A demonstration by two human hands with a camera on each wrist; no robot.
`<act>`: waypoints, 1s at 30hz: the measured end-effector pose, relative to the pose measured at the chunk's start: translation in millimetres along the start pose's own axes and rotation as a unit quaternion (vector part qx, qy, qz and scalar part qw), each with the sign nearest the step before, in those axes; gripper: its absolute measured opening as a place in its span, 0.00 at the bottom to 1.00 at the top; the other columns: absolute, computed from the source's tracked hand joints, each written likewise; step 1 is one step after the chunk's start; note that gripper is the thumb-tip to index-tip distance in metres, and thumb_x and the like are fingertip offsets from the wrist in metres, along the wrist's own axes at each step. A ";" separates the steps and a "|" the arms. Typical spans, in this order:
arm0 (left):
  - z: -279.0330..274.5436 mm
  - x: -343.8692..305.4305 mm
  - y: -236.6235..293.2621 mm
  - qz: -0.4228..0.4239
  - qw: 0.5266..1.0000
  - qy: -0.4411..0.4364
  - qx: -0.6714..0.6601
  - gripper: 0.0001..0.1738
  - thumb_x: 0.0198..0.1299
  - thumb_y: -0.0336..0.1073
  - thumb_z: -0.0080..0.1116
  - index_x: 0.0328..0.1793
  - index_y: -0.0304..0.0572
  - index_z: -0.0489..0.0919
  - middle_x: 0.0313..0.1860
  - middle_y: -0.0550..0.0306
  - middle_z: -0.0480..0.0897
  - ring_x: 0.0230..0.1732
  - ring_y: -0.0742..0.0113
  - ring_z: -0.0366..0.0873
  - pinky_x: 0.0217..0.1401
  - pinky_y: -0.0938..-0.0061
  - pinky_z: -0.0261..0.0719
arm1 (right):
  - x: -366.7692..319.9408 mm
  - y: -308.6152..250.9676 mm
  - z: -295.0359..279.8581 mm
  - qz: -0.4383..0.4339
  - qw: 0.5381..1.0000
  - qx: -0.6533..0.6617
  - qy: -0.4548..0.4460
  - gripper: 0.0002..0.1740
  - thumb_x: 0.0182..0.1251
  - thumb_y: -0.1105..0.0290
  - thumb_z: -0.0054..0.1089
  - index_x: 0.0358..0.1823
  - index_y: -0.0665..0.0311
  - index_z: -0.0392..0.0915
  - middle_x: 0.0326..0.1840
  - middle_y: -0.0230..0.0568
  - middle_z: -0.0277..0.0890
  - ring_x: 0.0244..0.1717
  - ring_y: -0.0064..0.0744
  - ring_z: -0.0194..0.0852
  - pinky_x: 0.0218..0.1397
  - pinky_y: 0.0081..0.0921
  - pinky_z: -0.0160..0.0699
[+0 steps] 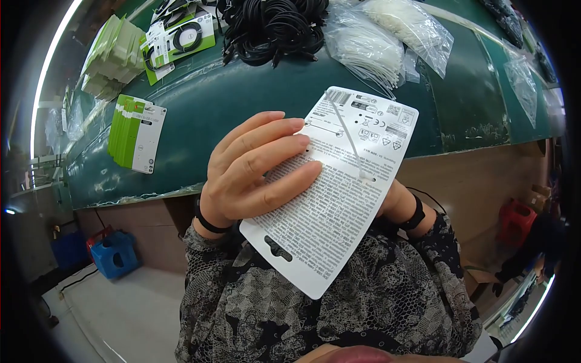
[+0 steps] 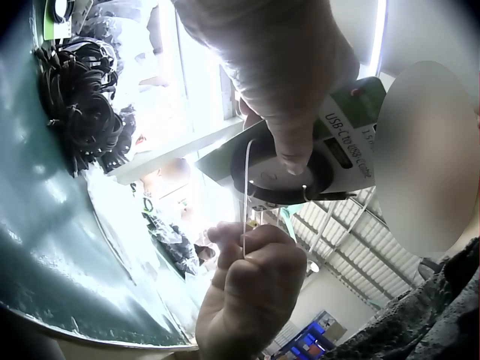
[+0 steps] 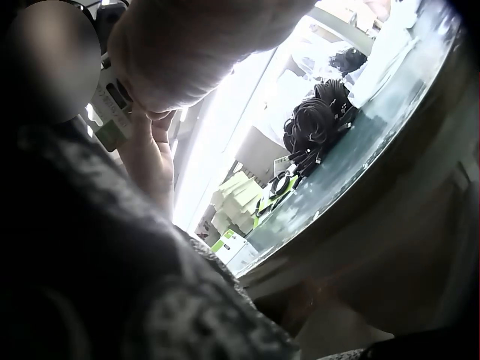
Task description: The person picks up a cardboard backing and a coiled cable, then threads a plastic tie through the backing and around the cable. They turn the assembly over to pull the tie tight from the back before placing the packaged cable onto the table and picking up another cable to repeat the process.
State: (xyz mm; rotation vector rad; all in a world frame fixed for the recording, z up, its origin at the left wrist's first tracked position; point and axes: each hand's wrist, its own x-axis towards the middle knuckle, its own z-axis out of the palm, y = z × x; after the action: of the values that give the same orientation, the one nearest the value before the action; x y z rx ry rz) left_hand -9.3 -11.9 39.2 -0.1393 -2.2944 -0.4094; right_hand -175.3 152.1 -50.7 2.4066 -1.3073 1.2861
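My left hand [image 1: 260, 163] grips a printed cardboard packaging card [image 1: 339, 206], fingers across its white back. In the left wrist view, the left thumb presses a coiled black cable [image 2: 319, 169] against the card's green and white front, lettered USB-C to USB-C cable. A thin white zip tie [image 1: 346, 130] runs across the back through small holes. Its strand [image 2: 247, 180] crosses the coil on the front. My right hand [image 2: 255, 289] pinches that strand below the card. In the head view the card hides most of the right hand.
On the green table [image 1: 181, 121] lie a fanned stack of cards [image 1: 136, 133], taller card stacks [image 1: 115, 57] and carded cables [image 1: 181, 42]. A black cable heap [image 1: 272, 30] and bags of white zip ties [image 1: 369, 45] are at the back. A blue plastic stool [image 1: 115, 254] stands below left.
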 end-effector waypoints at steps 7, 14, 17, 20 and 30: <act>0.3 3.0 -0.7 0.030 0.999 -0.009 0.001 0.15 0.47 0.37 0.70 0.41 0.46 0.80 0.41 0.53 0.82 0.47 0.54 0.83 0.51 0.56 0.82 | 2.1 -10.5 -7.6 -0.009 0.999 0.034 0.017 0.05 0.47 0.73 0.61 0.28 0.59 0.76 0.45 0.39 0.75 0.53 0.43 0.76 0.58 0.43 0.76; -0.4 -0.7 -0.4 0.032 0.999 -0.006 0.008 0.16 0.45 0.36 0.69 0.42 0.47 0.80 0.42 0.54 0.81 0.45 0.56 0.82 0.51 0.58 0.83 | 26.2 -17.2 -22.5 0.019 0.997 0.071 0.035 0.06 0.51 0.75 0.62 0.31 0.62 0.76 0.45 0.42 0.75 0.50 0.46 0.77 0.54 0.41 0.78; 2.9 -0.8 -1.0 0.009 1.000 0.005 -0.003 0.20 0.42 0.33 0.69 0.46 0.51 0.81 0.44 0.57 0.79 0.46 0.59 0.82 0.52 0.61 0.83 | 47.3 -28.7 -27.3 0.357 0.793 0.488 0.079 0.03 0.58 0.75 0.59 0.31 0.66 0.74 0.40 0.44 0.77 0.42 0.44 0.80 0.47 0.35 0.80; 9.2 -1.7 -8.1 0.000 0.999 0.032 -0.032 0.19 0.45 0.30 0.70 0.47 0.46 0.81 0.41 0.55 0.80 0.42 0.62 0.82 0.48 0.68 0.82 | 40.9 -9.7 -22.5 0.252 0.898 0.347 0.100 0.02 0.62 0.77 0.55 0.36 0.68 0.73 0.38 0.44 0.78 0.37 0.37 0.80 0.42 0.28 0.79; 60.0 -26.4 -8.3 -0.400 0.819 0.305 -0.276 0.16 0.54 0.25 0.66 0.49 0.37 0.78 0.41 0.61 0.80 0.38 0.73 0.77 0.39 0.81 0.76 | 82.3 13.6 1.7 0.364 0.833 0.362 0.208 0.13 0.68 0.81 0.52 0.51 0.69 0.65 0.39 0.46 0.80 0.32 0.24 0.77 0.36 0.16 0.77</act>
State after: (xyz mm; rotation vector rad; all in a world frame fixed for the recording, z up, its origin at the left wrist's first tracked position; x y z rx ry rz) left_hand -34.6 1.1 -20.5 0.6179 -1.4352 -1.3324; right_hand -162.2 90.6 4.0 1.7246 -1.9035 2.7445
